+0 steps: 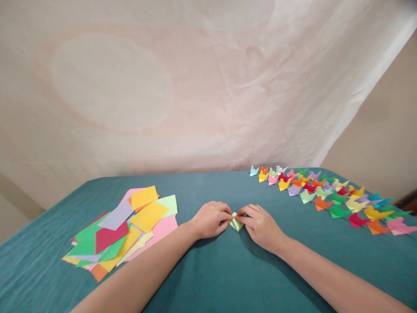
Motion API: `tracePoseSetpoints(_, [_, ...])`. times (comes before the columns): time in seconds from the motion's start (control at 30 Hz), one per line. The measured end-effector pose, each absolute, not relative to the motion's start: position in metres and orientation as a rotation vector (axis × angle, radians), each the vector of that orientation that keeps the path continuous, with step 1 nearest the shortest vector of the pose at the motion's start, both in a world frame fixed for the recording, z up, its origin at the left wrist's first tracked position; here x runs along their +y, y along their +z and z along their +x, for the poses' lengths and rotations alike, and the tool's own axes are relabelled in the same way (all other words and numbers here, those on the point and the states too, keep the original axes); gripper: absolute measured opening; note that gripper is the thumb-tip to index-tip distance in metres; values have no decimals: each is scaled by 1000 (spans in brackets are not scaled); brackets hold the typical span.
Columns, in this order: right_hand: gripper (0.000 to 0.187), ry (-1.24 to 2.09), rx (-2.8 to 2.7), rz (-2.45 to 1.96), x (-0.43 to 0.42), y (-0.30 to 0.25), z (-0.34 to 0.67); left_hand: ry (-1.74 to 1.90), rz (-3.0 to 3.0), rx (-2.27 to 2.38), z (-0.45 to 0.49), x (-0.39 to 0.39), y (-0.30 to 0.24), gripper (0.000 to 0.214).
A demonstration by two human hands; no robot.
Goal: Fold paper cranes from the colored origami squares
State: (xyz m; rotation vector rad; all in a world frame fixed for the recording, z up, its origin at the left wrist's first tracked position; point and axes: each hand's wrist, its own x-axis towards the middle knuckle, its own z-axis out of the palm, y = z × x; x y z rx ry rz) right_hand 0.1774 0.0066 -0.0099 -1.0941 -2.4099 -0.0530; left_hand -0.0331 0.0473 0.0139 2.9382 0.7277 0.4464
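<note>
Between my two hands, at the middle of the table, lies a small piece of folded light green paper (237,225), roughly diamond-shaped with a crease showing. My left hand (213,219) pinches its left side, fingers and thumb drawn together. From the other side, my right hand (259,226) closes on the upper right part of the same paper with thumb and index finger. The fingertips of both hands almost meet near the paper's top corner and cover part of it.
A loose pile of coloured paper sheets (112,237) spreads over the left of the teal tablecloth (208,278). Rows of small folded paper birds (322,203) in many colours stand at the right. Behind the table hangs a pale cloth (195,87).
</note>
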Motion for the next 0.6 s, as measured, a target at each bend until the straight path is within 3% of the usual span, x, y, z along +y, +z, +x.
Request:
tracePoseSetpoints(0.17, [27, -92, -2431, -1030, 5, -8, 175, 359, 2985, 685, -34, 47, 18, 32])
tracePoseSetpoints(0.6, [26, -97, -2484, -1029, 6, -8, 175, 411, 2950, 682, -36, 56, 11, 30])
